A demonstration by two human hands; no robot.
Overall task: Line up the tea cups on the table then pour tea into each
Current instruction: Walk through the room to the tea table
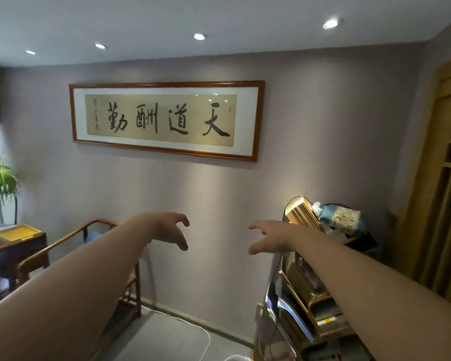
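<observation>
No tea cups and no teapot show anywhere in this view, so where they sit cannot be told; the head camera faces a wall rather than any tabletop carrying them. Both arms reach forward at chest height. The left hand [167,230] and the right hand [268,238] hang in the air well apart, fingers spread and curled, gripping nothing.

The likely risk is reaching blind: with the cups out of sight, a hand dropped without looking down could knock one over. To the right, a cluttered gold rack [315,303] stands just beside the right forearm, and a sweep that way could catch it. On the left, a wooden chair [63,243] sits below the left arm, with a dark side table [11,246] beyond it. Between the hands, open space runs to the bare wall under the framed calligraphy [167,119], and the floor below carries a white cable [193,327].
</observation>
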